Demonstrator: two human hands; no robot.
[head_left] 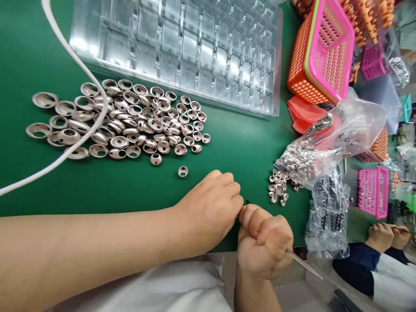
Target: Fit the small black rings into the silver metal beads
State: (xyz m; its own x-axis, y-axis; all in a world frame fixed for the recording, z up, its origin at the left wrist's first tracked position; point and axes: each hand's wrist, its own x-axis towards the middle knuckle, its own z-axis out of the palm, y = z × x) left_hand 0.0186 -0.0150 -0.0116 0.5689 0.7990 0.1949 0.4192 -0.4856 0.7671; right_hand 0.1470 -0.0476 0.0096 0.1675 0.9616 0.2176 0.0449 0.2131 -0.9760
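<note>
My left hand (211,208) reaches in from the left, its fingers curled and pressed together against my right hand. Whatever it pinches is hidden. My right hand (264,242) is closed in a fist around a thin, pale, tapering tool (303,263), whose end sticks out on the lower right. A tiny dark piece (247,202) shows where the fingertips meet; its kind cannot be made out. Just beyond my left hand lies a single silvery ring-like metal part (183,171) with openings. A large spread of similar metal parts (130,117) lies farther up and left.
A clear compartment tray (182,93) stands at the back, and a white cable (97,82) crosses the left. Small metal parts (277,186) spill beside a plastic bag (357,125). Stacked baskets (300,56) and another bag (328,216) sit rightward. A co-worker's hands (380,236) show far right.
</note>
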